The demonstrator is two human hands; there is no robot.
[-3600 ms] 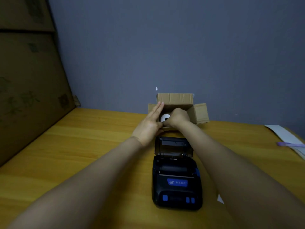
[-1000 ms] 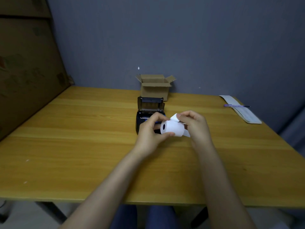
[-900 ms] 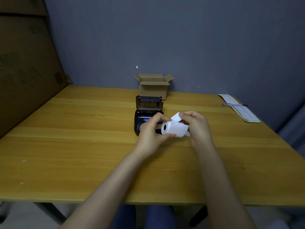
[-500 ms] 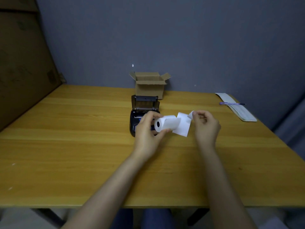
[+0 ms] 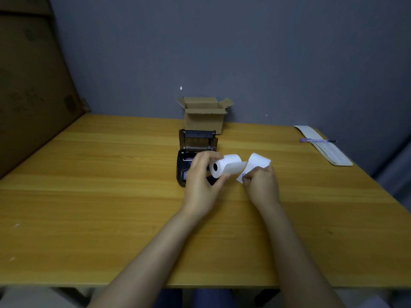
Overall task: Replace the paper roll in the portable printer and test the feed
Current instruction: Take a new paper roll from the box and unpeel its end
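Note:
A white paper roll (image 5: 225,167) is held above the wooden table (image 5: 111,185), its dark core facing me. My left hand (image 5: 203,181) grips the roll at its near end. A loose strip of paper (image 5: 255,164) curls off the roll to the right, and my right hand (image 5: 262,185) pinches the strip's end. Behind my left hand sits the black portable printer (image 5: 184,165), partly hidden, with its lid (image 5: 198,141) standing up.
A small open cardboard box (image 5: 203,117) stands behind the printer against the grey wall. A long white paper pad (image 5: 329,150) with a purple pen (image 5: 315,140) lies at the table's far right. Large cardboard sheets (image 5: 31,90) lean at the left.
The roll came out of the box and toward me. In the last second my right hand pulled the paper's free end out to the right and down, unrolling a strip.

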